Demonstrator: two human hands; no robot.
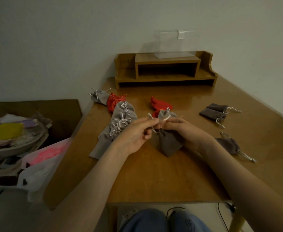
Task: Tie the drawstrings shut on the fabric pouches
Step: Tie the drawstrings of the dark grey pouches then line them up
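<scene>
Brown wooden counter [154, 178], glossy, set against a pale wall [53, 39]. At its far edge a low wooden shelf unit [165, 71] with open compartments, and a clear plastic box [174, 46] standing on top. Left of the counter, lower down, a shallow bowl [12, 148] heaped with clutter including something yellow [7, 130], with a pink plastic bag [48, 152] and a white bag [37, 176] just beside it; black cable [221, 213] on the floor below.

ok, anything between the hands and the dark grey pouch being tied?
Nothing visible. The left hand pinches the white drawstring cord and the right hand grips the neck of the dark grey fabric pouch. The pile of light grey fabric pouches lies to the left, the red fabric pouches behind, neither between.
</scene>
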